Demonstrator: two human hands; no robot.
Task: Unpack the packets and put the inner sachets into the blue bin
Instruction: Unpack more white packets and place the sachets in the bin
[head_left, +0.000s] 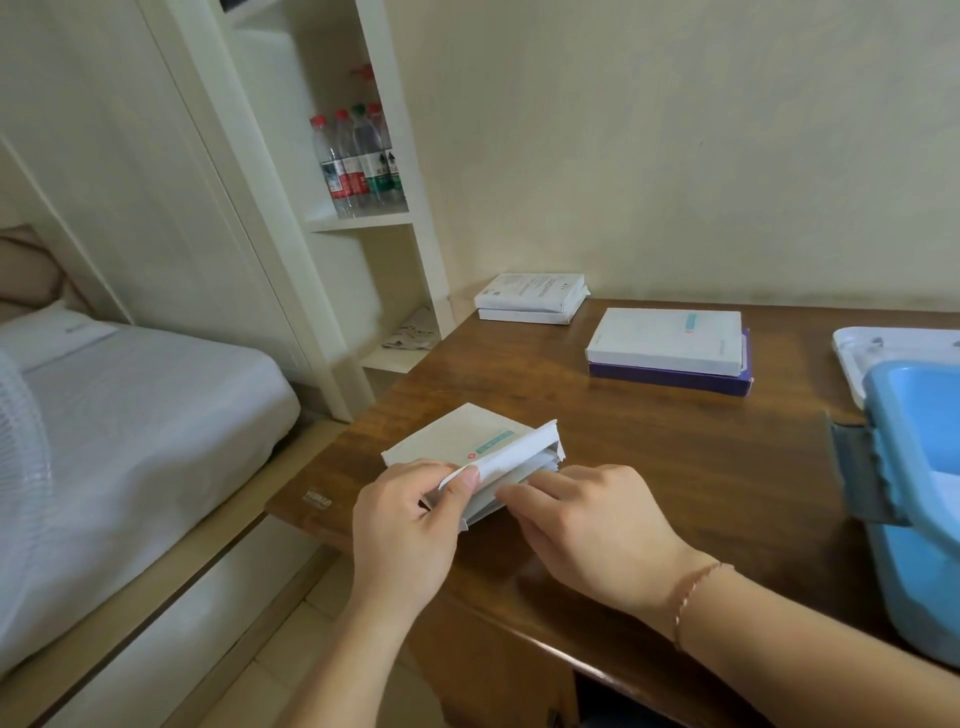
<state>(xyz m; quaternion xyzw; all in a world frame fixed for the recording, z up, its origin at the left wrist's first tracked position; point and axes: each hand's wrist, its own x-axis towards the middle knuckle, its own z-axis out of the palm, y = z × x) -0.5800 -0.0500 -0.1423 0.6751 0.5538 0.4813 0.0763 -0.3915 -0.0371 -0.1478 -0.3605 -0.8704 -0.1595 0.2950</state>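
A flat white packet (457, 439) with a teal stripe lies near the left front edge of the wooden table (675, 457), its end flap lifted. My left hand (405, 525) pinches that open flap between thumb and fingers. My right hand (587, 525) has its fingertips at the open end, on the white sachets (519, 480) showing inside. The blue bin (919, 499) stands at the table's right edge, partly cut off, with something white inside.
Two white packets (530, 297) are stacked at the table's far left corner. A white packet on a purple one (670, 349) lies mid-table. A white lid (893, 343) sits behind the bin. A bed (130, 415) and a shelf with water bottles (358, 156) are on the left.
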